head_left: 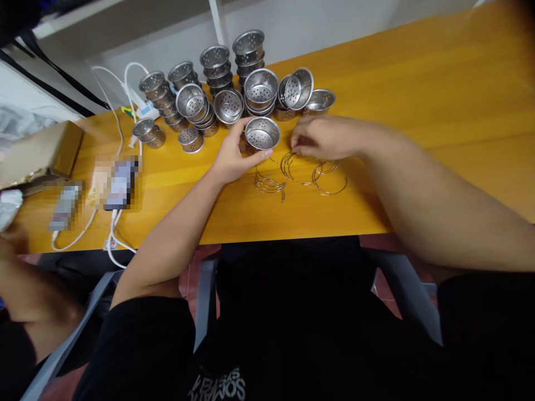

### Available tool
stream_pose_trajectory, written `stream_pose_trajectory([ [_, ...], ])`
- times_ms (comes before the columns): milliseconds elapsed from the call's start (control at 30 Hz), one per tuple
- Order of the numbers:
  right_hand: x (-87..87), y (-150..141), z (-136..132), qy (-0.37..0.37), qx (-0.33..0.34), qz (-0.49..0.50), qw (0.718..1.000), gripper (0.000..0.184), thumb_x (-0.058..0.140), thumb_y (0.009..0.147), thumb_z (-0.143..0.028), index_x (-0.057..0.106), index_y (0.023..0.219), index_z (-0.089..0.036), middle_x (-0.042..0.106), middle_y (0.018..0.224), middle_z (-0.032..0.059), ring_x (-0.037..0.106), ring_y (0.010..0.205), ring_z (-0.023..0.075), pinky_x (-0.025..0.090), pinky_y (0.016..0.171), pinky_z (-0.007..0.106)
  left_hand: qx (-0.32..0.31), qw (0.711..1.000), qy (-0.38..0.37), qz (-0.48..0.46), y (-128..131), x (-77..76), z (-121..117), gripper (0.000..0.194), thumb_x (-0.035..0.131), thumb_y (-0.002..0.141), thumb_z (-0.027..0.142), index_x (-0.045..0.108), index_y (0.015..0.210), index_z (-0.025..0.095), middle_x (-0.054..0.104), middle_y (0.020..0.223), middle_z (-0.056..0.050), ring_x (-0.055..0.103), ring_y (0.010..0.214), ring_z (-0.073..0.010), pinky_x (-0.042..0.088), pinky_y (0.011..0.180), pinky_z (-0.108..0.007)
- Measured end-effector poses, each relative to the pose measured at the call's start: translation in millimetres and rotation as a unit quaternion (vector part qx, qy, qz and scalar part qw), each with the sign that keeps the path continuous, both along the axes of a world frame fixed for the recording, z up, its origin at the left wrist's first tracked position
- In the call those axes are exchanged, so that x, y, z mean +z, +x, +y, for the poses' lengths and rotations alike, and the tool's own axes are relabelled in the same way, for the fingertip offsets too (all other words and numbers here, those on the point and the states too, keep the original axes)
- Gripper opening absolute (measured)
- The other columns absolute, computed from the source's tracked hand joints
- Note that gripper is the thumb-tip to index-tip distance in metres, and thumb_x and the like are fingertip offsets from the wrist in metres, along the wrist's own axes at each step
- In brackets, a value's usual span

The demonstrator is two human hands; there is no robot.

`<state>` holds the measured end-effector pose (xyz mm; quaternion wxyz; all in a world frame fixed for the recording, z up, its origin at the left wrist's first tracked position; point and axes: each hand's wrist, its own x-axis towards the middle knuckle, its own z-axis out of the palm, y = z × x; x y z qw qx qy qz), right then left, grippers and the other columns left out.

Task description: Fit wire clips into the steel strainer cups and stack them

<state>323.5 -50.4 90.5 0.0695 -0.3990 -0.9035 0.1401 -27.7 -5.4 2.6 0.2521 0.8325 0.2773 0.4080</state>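
Observation:
My left hand [234,153] grips a small perforated metal cup [262,133] by its side, thumb near the front of the rim and fingers behind. To the right of that cup, my right hand [320,138] is closed with its fingertips pinched together, just above some wire rings. What sits between those fingertips, if anything, is hidden. Thin metal wire rings [330,192] lie loose on the table below the right hand, and another bunch of wire rings [270,185] lies below the held cup. Behind both hands stand stacked perforated metal cups [261,89].
Several more cup stacks [215,64] line the back of the wooden table [438,111]. At left lie a phone [121,184], a second phone [67,206], white cables [119,128] and a cardboard box [45,150]. Another person's arm [37,295] shows at the lower left.

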Motion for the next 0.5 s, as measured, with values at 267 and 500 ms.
stream_pose_trajectory([
  [267,-1.9,-4.5,2.5,-0.036,-0.041,-0.032,0.998,0.026,0.075,0.115,-0.030,0.095,0.133,-0.027,0.095,0.118,0.0135,0.088,0.102,0.0391,0.065,0.093,0.051,-0.020,1.000,0.003,0.006,-0.3,-1.7,-1.5,0.115,0.091,0.099,0.107,0.061,0.177,0.029,0.077,0.170,-0.018,0.085,0.155,-0.0409,0.075,0.133,-0.058],
  [500,-8.3,-16.5,-1.3,0.001,-0.057,-0.085,0.995,0.014,0.074,0.112,-0.022,0.087,0.110,-0.026,0.090,0.117,0.0146,0.082,0.095,0.0370,0.055,0.083,0.048,-0.030,1.000,-0.008,0.000,0.7,1.1,-5.6,0.114,0.093,0.099,0.105,0.060,0.176,0.027,0.079,0.169,-0.019,0.087,0.152,-0.0391,0.078,0.127,-0.054],
])
